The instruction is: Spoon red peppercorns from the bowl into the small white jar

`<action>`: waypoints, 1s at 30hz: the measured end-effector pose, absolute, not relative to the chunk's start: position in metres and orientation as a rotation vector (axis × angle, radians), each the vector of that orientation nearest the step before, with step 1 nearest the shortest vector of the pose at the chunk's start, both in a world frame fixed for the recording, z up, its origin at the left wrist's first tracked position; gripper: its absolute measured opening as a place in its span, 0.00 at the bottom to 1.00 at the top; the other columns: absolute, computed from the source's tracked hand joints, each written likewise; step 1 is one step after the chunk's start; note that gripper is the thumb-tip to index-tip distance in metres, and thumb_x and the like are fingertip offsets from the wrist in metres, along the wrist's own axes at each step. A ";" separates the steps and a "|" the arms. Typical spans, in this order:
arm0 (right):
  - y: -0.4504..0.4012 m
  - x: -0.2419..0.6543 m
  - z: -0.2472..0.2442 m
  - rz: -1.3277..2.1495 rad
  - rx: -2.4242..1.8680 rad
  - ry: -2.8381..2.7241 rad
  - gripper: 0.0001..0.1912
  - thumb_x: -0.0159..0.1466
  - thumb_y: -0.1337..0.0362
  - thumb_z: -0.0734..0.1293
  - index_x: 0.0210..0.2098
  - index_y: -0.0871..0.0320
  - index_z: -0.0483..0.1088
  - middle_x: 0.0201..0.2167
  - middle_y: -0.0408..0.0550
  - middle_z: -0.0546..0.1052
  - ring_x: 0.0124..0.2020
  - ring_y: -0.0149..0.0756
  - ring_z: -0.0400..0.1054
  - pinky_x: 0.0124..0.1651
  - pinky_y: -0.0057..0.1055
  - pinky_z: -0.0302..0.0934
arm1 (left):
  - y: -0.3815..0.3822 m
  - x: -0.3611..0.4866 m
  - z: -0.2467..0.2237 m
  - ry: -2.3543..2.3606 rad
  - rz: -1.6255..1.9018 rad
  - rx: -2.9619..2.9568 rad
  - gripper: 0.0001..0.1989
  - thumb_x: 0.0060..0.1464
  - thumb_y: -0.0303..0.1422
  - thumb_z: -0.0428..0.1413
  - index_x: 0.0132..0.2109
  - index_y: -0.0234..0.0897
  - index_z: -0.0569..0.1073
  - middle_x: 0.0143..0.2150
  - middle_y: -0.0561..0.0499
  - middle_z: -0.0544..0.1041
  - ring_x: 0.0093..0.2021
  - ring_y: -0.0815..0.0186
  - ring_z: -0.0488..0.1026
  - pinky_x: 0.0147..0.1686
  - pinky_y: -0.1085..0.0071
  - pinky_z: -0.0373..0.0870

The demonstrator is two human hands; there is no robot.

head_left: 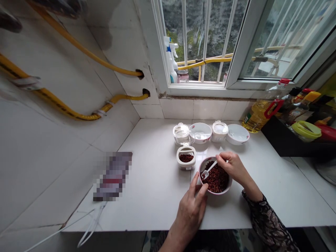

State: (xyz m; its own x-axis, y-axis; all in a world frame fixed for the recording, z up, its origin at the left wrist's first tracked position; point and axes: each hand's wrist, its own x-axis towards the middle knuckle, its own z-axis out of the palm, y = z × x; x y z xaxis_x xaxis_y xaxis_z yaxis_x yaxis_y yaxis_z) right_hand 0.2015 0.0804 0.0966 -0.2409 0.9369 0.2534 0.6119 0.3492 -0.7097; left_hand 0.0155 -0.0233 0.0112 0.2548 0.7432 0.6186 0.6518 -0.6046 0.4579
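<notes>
My right hand point(234, 167) pinches the handle of a small white spoon point(212, 166) over a bowl point(223, 192) with a pinkish rim. The spoon's scoop rests at the left of the dark red dried peppercorns point(218, 179) filling much of the bowl. Against the bowl's near left side, my left hand point(191, 207) holds the rim between thumb and fingers. Just left of the bowl stands a small spice jar point(186, 166), its lid flipped up, with similar dark red peppercorns inside.
Behind are another jar with a raised clear lid point(180, 134), a white bowl point(201, 138), a third jar point(219, 131) and a second white bowl point(238, 136). An oil bottle point(256, 113) and a black condiment rack point(283, 141) stand right. A blurred-out object point(114, 176) lies left.
</notes>
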 end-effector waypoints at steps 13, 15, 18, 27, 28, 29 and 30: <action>0.082 0.205 0.096 0.836 -1.400 -1.723 0.25 0.63 0.48 0.61 0.16 0.55 0.52 0.16 0.38 0.52 0.19 0.27 0.47 0.22 0.28 0.43 | -0.023 0.015 0.009 1.332 1.269 2.397 0.20 0.62 0.20 0.48 0.59 0.35 0.65 0.67 0.29 0.60 0.52 0.61 0.77 0.47 0.68 0.77; 0.084 0.206 0.097 0.880 -1.371 -1.670 0.26 0.62 0.46 0.62 0.16 0.55 0.54 0.14 0.38 0.54 0.18 0.27 0.48 0.21 0.28 0.43 | -0.023 0.015 0.010 1.333 1.284 2.398 0.19 0.62 0.20 0.47 0.59 0.34 0.66 0.67 0.29 0.61 0.52 0.61 0.77 0.47 0.68 0.78; 0.085 0.201 0.103 0.828 -1.320 -1.588 0.27 0.63 0.44 0.62 0.16 0.56 0.59 0.14 0.40 0.60 0.18 0.28 0.52 0.22 0.28 0.47 | -0.022 0.016 0.012 1.340 1.289 2.401 0.19 0.63 0.21 0.47 0.59 0.35 0.65 0.67 0.30 0.61 0.52 0.60 0.77 0.46 0.67 0.78; 0.078 0.152 0.116 -0.105 -1.048 -2.003 0.17 0.72 0.63 0.57 0.28 0.56 0.68 0.24 0.46 0.75 0.27 0.34 0.65 0.47 0.36 0.56 | -0.022 0.016 0.006 1.346 1.292 2.393 0.21 0.62 0.20 0.47 0.60 0.35 0.65 0.68 0.31 0.60 0.50 0.60 0.78 0.45 0.68 0.79; 0.077 0.149 0.115 -0.157 -0.998 -2.100 0.16 0.72 0.64 0.58 0.29 0.56 0.69 0.25 0.46 0.75 0.27 0.34 0.65 0.49 0.36 0.55 | -0.022 0.016 0.007 1.345 1.290 2.397 0.22 0.61 0.20 0.46 0.61 0.35 0.64 0.68 0.30 0.60 0.50 0.60 0.78 0.44 0.68 0.79; 0.077 0.147 0.115 -0.185 -0.962 -2.164 0.16 0.72 0.65 0.58 0.29 0.56 0.69 0.25 0.45 0.76 0.27 0.33 0.65 0.49 0.36 0.54 | -0.022 0.016 0.007 1.342 1.288 2.402 0.22 0.61 0.20 0.47 0.61 0.35 0.64 0.68 0.30 0.60 0.49 0.61 0.78 0.44 0.68 0.79; 0.077 0.148 0.115 -0.195 -0.942 -2.184 0.15 0.72 0.65 0.58 0.29 0.57 0.69 0.25 0.45 0.76 0.26 0.33 0.65 0.49 0.36 0.54 | -0.022 0.016 0.008 1.339 1.289 2.409 0.22 0.61 0.19 0.47 0.61 0.34 0.64 0.68 0.29 0.60 0.50 0.61 0.78 0.44 0.68 0.79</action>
